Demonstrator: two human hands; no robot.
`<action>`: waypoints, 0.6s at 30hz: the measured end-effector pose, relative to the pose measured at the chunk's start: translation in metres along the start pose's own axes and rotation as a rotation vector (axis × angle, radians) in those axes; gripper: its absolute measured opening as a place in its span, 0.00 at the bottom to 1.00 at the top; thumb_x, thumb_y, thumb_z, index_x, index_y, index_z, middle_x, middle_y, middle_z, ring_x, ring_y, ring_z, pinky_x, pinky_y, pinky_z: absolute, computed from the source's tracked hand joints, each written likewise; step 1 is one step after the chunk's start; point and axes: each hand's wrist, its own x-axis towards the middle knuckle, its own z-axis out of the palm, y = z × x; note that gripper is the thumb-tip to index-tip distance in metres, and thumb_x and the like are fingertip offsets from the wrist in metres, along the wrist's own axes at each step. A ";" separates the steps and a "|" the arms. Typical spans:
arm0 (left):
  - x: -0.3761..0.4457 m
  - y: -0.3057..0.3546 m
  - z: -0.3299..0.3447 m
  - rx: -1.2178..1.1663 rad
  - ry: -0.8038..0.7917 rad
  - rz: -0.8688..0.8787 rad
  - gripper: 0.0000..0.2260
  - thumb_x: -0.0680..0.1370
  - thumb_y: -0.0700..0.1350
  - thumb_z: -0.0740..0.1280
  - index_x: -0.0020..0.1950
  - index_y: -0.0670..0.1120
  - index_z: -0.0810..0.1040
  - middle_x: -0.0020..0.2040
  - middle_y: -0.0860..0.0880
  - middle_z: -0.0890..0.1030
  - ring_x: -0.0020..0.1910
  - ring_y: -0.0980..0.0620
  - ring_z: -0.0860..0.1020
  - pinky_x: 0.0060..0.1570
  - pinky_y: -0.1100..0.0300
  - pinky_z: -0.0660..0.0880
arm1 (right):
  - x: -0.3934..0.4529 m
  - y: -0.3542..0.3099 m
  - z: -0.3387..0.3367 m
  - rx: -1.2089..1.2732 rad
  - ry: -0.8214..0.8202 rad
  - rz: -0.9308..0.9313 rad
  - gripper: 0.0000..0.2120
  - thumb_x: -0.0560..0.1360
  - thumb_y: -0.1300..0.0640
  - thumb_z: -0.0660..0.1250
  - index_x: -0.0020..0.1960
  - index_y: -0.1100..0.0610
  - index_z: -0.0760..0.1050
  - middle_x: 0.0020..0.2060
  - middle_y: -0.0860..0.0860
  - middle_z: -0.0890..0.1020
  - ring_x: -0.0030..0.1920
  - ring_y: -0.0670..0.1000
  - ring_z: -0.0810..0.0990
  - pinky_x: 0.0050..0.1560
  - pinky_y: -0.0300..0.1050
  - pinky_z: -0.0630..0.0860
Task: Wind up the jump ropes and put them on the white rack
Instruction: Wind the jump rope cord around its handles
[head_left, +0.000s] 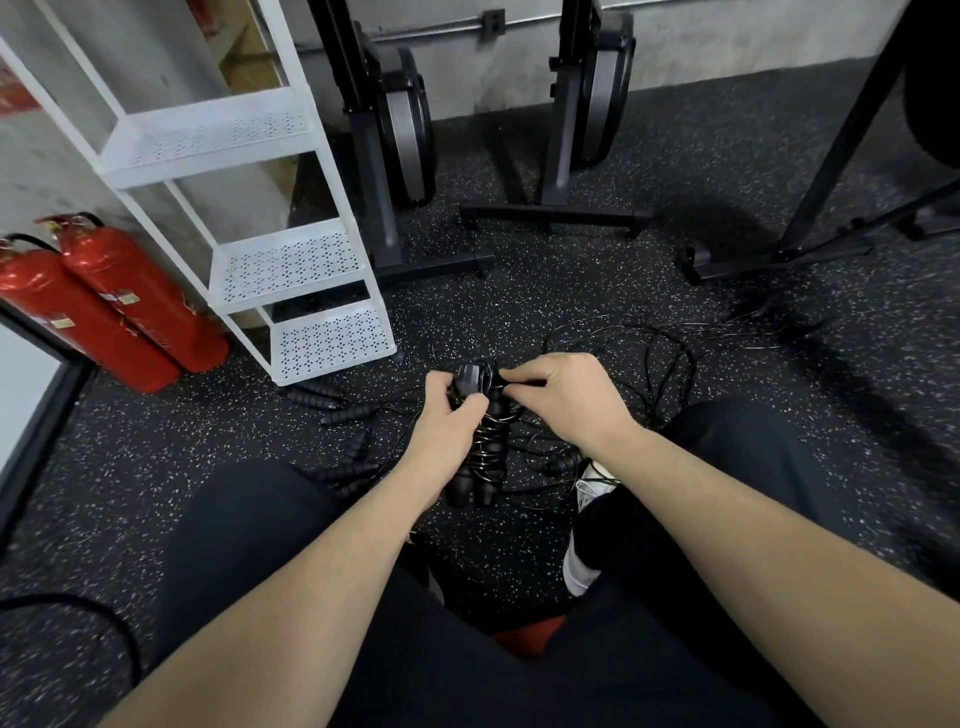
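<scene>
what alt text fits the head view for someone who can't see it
Both hands, left and right, grip a black jump rope with cord coiled round its handles. More ropes lie tangled on the speckled floor, beside a white rack and two red extinguishers.

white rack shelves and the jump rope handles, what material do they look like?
White rack: likely painted sheet metal; thin perforated shelves, smooth matte white coat. Jump rope handles held in the left hand: probably foam or rubber; matte black, ribbed. Can't confirm either.

Rack white perforated metal; floor speckled matt rubber; extinguishers glossy red.
</scene>
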 end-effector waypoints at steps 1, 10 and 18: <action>0.000 0.000 -0.001 -0.003 -0.017 -0.006 0.09 0.82 0.49 0.62 0.62 0.52 0.68 0.47 0.49 0.79 0.43 0.52 0.77 0.44 0.55 0.72 | 0.000 0.003 -0.001 0.071 -0.010 0.010 0.09 0.75 0.55 0.75 0.56 0.50 0.86 0.54 0.44 0.85 0.49 0.45 0.83 0.53 0.38 0.77; 0.003 -0.001 -0.011 -0.043 -0.179 -0.036 0.08 0.83 0.54 0.65 0.61 0.56 0.72 0.54 0.50 0.82 0.50 0.53 0.79 0.50 0.54 0.73 | 0.004 0.014 -0.004 0.355 -0.031 0.001 0.08 0.68 0.59 0.81 0.42 0.47 0.86 0.45 0.43 0.77 0.44 0.40 0.75 0.49 0.30 0.70; 0.001 -0.004 -0.016 -0.020 -0.229 -0.117 0.10 0.82 0.48 0.64 0.63 0.58 0.71 0.59 0.45 0.82 0.52 0.48 0.79 0.54 0.49 0.75 | 0.000 0.013 0.004 0.305 -0.093 -0.036 0.05 0.70 0.61 0.80 0.42 0.53 0.86 0.41 0.42 0.82 0.40 0.38 0.78 0.46 0.33 0.73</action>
